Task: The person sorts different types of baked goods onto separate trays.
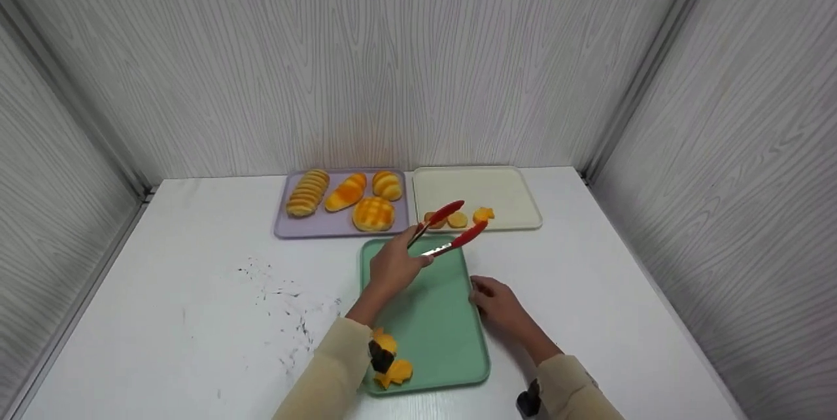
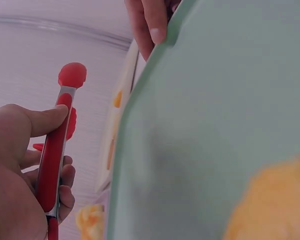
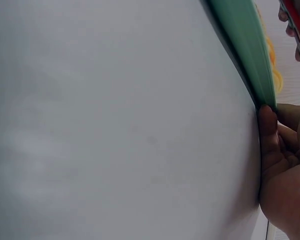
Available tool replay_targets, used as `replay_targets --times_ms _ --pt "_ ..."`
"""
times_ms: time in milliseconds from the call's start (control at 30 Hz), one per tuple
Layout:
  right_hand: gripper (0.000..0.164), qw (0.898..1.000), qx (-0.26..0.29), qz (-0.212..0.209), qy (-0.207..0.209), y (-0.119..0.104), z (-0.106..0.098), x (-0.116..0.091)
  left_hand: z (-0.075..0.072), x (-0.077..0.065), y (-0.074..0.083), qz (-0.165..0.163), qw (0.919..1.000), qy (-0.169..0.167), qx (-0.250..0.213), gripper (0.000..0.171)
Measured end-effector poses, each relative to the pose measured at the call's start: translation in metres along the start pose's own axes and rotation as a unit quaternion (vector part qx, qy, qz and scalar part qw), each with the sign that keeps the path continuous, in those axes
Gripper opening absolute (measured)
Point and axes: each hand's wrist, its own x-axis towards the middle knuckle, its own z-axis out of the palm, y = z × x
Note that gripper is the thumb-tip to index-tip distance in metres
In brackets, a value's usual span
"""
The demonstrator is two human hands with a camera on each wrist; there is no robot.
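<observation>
My left hand (image 1: 394,268) grips a pair of metal tongs with red tips (image 1: 469,235) and red handle grips (image 2: 54,160). The tongs' arms are spread, their tips over the front edge of the cream tray (image 1: 477,186). Close by them on that tray lie a star-edged orange piece (image 1: 484,214), a round yellow piece (image 1: 458,219) and a browner piece (image 1: 433,220), partly hidden by the tongs. With thumb and fingers my right hand (image 1: 502,307) pinches the right rim of the green tray (image 1: 444,341). Orange-yellow pieces (image 1: 395,373) sit in its near left corner, partly behind my left sleeve.
A purple tray (image 1: 340,231) at the back left holds several toy breads, among them a long ridged loaf (image 1: 308,192) and a round checked bun (image 1: 373,214). Dark marks (image 1: 288,302) spot the white table on the left. Pale wood-grain walls enclose the back and sides.
</observation>
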Motion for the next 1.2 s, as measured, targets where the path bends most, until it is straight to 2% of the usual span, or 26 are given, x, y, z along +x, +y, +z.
replay_targets --times_ms 167,300,433,667,833,1033,1200 --pt "0.043 1.000 0.000 0.004 -0.006 -0.002 -0.002 0.000 -0.021 -0.036 -0.006 0.000 0.9999 -0.009 -0.014 0.078" --pt "0.044 1.000 0.003 0.002 -0.007 0.000 -0.003 0.000 -0.033 -0.066 -0.019 0.026 0.9996 -0.005 -0.008 0.075" --pt "0.044 1.000 0.012 -0.006 -0.005 0.000 -0.003 -0.001 -0.044 -0.094 -0.032 0.030 0.9995 -0.003 0.005 0.074" --pt "0.044 0.999 0.017 -0.027 -0.012 0.000 -0.001 0.002 -0.062 -0.138 -0.056 -0.034 0.9982 -0.014 0.047 0.078" --pt "0.042 1.000 0.008 -0.025 -0.006 -0.002 -0.001 0.002 -0.071 -0.163 -0.068 -0.074 0.9949 -0.022 0.066 0.080" --pt "0.042 1.000 0.003 -0.027 -0.016 -0.002 0.000 0.002 -0.078 -0.181 -0.081 -0.146 0.9856 -0.034 0.079 0.084" --pt "0.042 1.000 0.003 -0.027 -0.014 -0.001 0.000 0.002 -0.081 -0.191 -0.089 -0.161 0.9827 -0.027 0.088 0.084"
